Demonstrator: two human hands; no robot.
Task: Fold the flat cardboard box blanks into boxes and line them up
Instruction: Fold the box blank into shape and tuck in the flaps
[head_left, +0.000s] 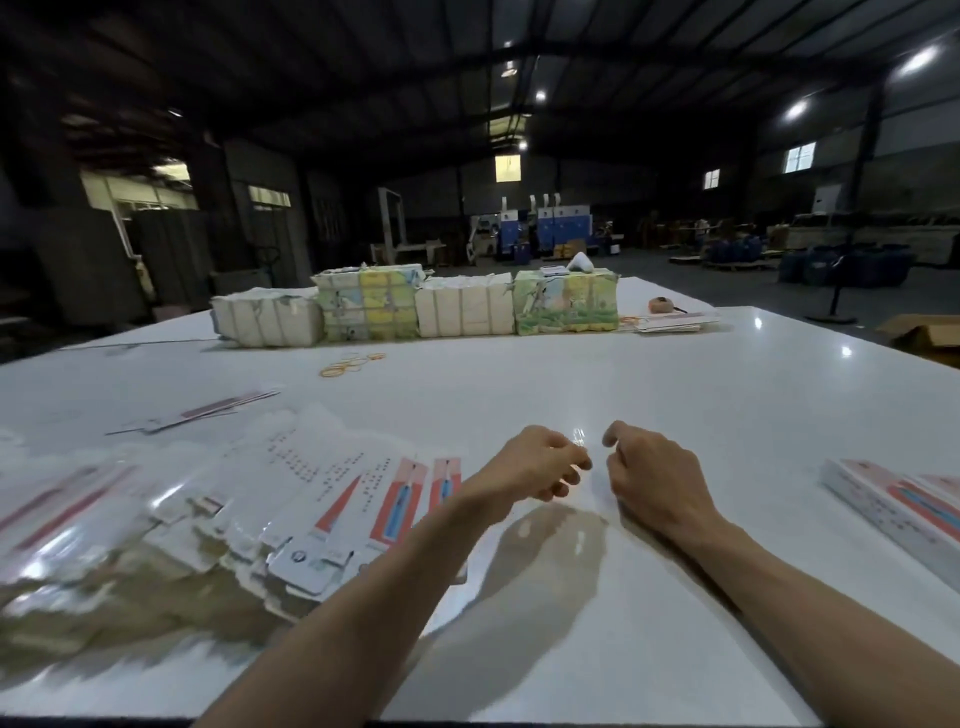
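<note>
A glossy white tabletop (519, 374) is reflecting round ceiling lamps (796, 109) glowing under a dark corrugated metal roof (311, 62). Small bright windows (800, 156) are shining on the far wall above blue machines (563, 226) and blue barrels (852, 265) standing on the grey floor (675, 283).

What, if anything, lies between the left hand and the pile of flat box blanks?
Nothing visible does. The left hand is over the white table, just right of the pile of flat box blanks; only bare tabletop shows between them.
</note>
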